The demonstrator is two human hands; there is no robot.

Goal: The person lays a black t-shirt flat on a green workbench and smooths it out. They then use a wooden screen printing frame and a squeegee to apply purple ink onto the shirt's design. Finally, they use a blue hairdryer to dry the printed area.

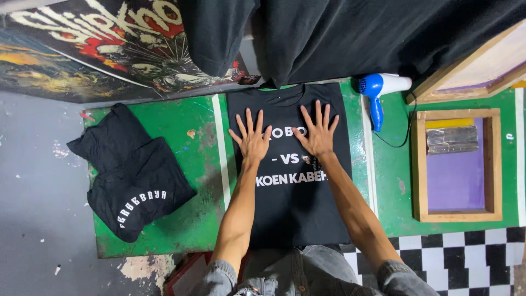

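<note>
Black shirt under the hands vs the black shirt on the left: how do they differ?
The shirt under the hands lies spread flat and square on the green table; the left shirt is folded and lies askew. The left hand and right hand press the first with fingers spread; nothing touches the left shirt. The first shows straight lines of white lettering, the left shirt one curved line. Both are black with white print.

One head-worn camera looks steeply down, from close above, onto the green table (181, 164)
</note>
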